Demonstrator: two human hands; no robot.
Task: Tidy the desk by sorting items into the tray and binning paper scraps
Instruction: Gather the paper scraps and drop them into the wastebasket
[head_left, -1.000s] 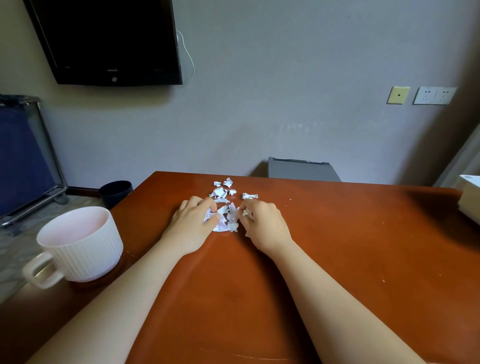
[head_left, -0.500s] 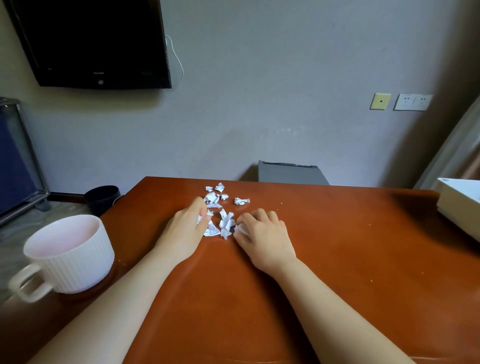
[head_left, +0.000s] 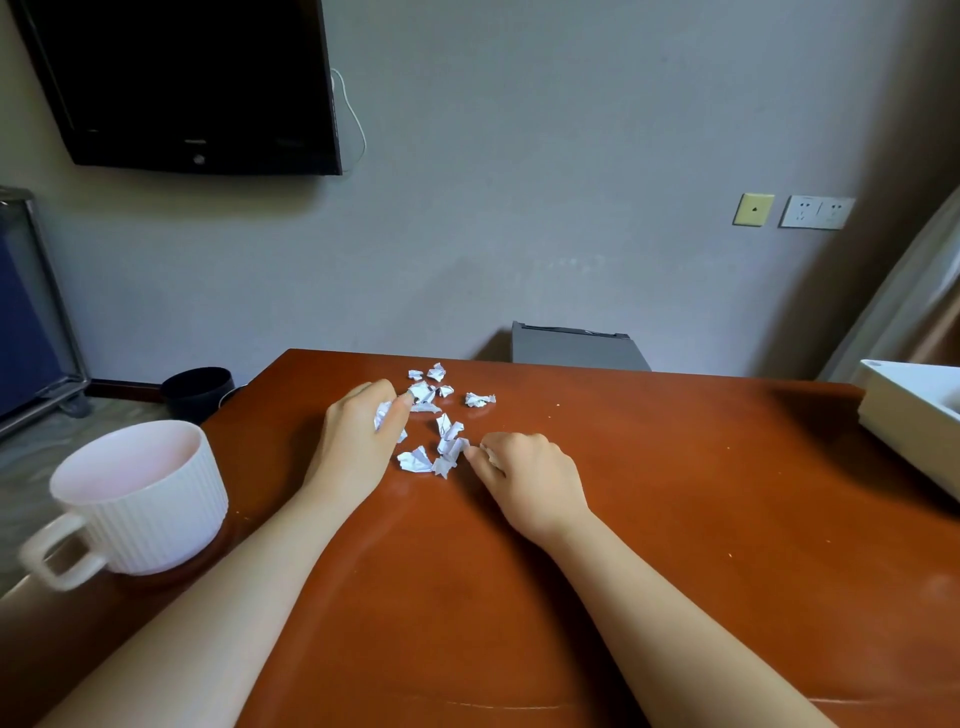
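Several small crumpled white paper scraps (head_left: 439, 415) lie in a loose cluster near the far edge of the reddish-brown desk (head_left: 675, 519). My left hand (head_left: 358, 441) rests at the cluster's left side, fingers curled around a few paper scraps in the palm. My right hand (head_left: 524, 478) lies on the desk just right of the nearest scraps, its fingertips pinching the edge of one piece. A white tray (head_left: 909, 415) sits at the desk's right edge, partly out of frame. A dark bin (head_left: 197, 389) stands on the floor beyond the desk's far left corner.
A large white ribbed mug (head_left: 140, 493) stands on a coaster at the desk's left edge. A grey box (head_left: 576, 345) sits behind the far edge. A black screen (head_left: 192, 83) hangs on the wall above.
My hands have drawn apart and back toward me. The left hand has closed on some scraps; the right has slid right of the pile. The view shifted, showing more of the tray.
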